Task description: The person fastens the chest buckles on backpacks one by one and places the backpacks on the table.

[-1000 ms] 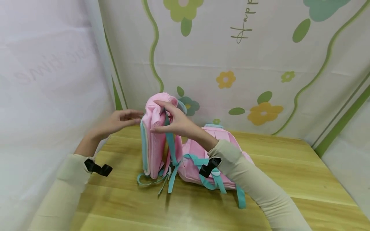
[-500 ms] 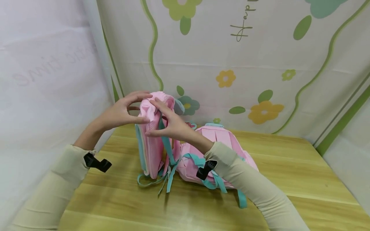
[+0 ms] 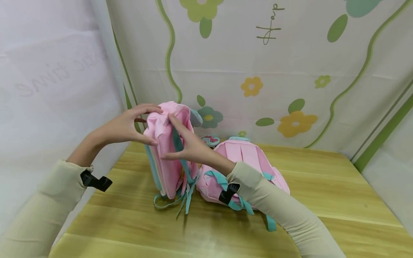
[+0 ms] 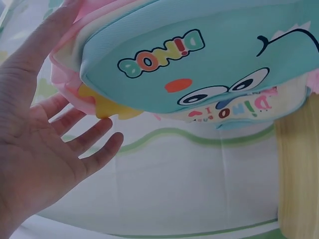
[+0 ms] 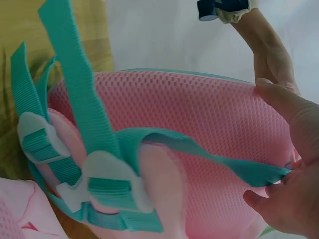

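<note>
A pink backpack [image 3: 169,161] with a teal dinosaur-face front [image 4: 234,59] stands upright on the table, leaning slightly left. My left hand [image 3: 120,125] spans its top corner from the left. In the left wrist view its fingers are straight and spread, and the thumb lies along the bag's edge. From the other side, my right hand [image 3: 193,148] holds the upper back of the bag, thumb on the mesh side and other fingers near the teal strap [image 5: 199,147]. Some of its fingers are hidden. White buckles [image 5: 107,184] hang at the straps' lower ends.
A second pink backpack [image 3: 238,154] with teal straps lies on the wooden table [image 3: 135,222] to the right, partly behind my right forearm. A teal round piece with a red print [image 3: 210,140] sits behind it. Flower-printed cloth [image 3: 226,53] hangs behind the table.
My left hand has come up from beside the backpack onto its top corner. The top of the bag has shifted left and tilted, and my right hand has followed it slightly.
</note>
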`<state>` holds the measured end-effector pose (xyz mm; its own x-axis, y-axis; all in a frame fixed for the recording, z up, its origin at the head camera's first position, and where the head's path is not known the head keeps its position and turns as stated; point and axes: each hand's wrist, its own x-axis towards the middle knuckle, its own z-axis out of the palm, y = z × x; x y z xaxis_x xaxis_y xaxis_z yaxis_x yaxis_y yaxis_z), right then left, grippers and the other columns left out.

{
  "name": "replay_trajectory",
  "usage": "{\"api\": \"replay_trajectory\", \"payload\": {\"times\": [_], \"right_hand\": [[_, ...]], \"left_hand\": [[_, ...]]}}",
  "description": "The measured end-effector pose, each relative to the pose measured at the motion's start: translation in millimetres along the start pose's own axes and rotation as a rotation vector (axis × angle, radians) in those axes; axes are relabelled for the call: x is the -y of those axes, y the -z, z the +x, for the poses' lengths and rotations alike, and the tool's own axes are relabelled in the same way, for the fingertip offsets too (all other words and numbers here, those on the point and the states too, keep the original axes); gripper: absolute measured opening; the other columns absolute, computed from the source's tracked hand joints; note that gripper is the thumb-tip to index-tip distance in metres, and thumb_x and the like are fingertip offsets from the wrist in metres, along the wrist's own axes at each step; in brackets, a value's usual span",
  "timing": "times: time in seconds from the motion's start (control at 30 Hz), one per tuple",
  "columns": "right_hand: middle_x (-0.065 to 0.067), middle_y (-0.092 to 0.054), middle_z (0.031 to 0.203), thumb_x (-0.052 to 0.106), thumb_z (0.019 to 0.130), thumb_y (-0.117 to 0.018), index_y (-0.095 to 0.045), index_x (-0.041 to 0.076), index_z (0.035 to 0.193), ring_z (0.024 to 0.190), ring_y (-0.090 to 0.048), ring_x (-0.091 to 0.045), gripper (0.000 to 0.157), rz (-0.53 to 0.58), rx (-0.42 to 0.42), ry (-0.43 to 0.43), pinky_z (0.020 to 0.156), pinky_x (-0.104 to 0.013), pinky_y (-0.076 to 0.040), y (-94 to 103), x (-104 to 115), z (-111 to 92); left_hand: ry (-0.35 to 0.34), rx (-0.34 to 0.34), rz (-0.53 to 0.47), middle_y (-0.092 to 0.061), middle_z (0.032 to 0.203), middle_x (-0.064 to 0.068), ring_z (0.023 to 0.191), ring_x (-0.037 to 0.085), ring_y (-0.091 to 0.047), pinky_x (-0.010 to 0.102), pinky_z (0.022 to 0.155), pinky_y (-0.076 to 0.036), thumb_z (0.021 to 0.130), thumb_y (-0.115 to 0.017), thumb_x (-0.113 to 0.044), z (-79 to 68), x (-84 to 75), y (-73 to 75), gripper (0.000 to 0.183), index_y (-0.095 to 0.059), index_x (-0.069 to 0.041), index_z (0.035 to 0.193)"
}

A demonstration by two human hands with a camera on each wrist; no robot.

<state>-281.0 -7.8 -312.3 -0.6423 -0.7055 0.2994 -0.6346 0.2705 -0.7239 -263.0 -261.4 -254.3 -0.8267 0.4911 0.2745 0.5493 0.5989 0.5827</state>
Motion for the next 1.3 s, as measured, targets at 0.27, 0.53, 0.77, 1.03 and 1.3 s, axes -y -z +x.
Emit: {"api": "replay_trajectory", "payload": {"times": [0.27, 0.53, 0.77, 1.03, 1.3], "right_hand": [[0.019, -0.007, 0.170, 0.036, 0.081, -0.088, -0.002, 0.040, 0.164, 0.156, -0.022, -0.015, 0.119, -0.060, 0.027, 0.000, 0.121, -0.045, -0.036, -9.2, -5, -8], [0.020, -0.006, 0.170, 0.044, 0.082, -0.085, -0.010, 0.039, 0.164, 0.157, -0.020, -0.014, 0.111, -0.099, 0.086, -0.017, 0.121, -0.048, -0.036, -15.3, -15, -16], [0.013, -0.009, 0.172, 0.042, 0.082, -0.085, -0.013, 0.029, 0.165, 0.157, -0.019, -0.016, 0.110, -0.097, 0.116, -0.021, 0.123, -0.047, -0.033, -20.8, -30, -25], [0.009, -0.007, 0.173, 0.041, 0.080, -0.087, -0.010, 0.025, 0.165, 0.158, -0.016, -0.015, 0.116, -0.143, 0.118, 0.016, 0.123, -0.049, -0.032, -26.6, -42, -34], [0.003, 0.002, 0.174, 0.042, 0.077, -0.089, -0.009, 0.022, 0.166, 0.160, -0.008, -0.022, 0.121, -0.142, 0.121, -0.030, 0.124, -0.054, -0.027, -34.3, -52, -42]], "left_hand": [[0.037, 0.039, 0.082, -0.051, 0.146, -0.004, 0.129, 0.010, -0.043, 0.051, 0.106, -0.040, 0.069, -0.096, -0.025, -5.9, -1.1, 13.4, 0.084, -0.055, -0.020, 0.141], [0.049, 0.059, 0.135, -0.053, 0.146, -0.002, 0.128, 0.010, -0.044, 0.048, 0.105, -0.041, 0.069, -0.096, -0.026, -10.7, -1.7, 23.1, 0.085, -0.054, -0.018, 0.142], [0.047, 0.082, 0.139, -0.054, 0.145, 0.002, 0.128, 0.016, -0.045, 0.054, 0.104, -0.040, 0.070, -0.095, -0.025, -15.5, -2.7, 27.5, 0.083, -0.054, -0.016, 0.143], [0.100, 0.079, 0.127, -0.052, 0.144, 0.001, 0.126, 0.007, -0.043, 0.032, 0.105, -0.040, 0.070, -0.095, -0.023, -23.3, 0.3, 32.0, 0.085, -0.053, -0.019, 0.144], [0.128, 0.058, 0.148, -0.053, 0.146, 0.001, 0.121, -0.002, -0.045, 0.011, 0.096, -0.039, 0.069, -0.096, -0.024, -36.1, 6.4, 38.5, 0.089, -0.052, -0.020, 0.147]]}}
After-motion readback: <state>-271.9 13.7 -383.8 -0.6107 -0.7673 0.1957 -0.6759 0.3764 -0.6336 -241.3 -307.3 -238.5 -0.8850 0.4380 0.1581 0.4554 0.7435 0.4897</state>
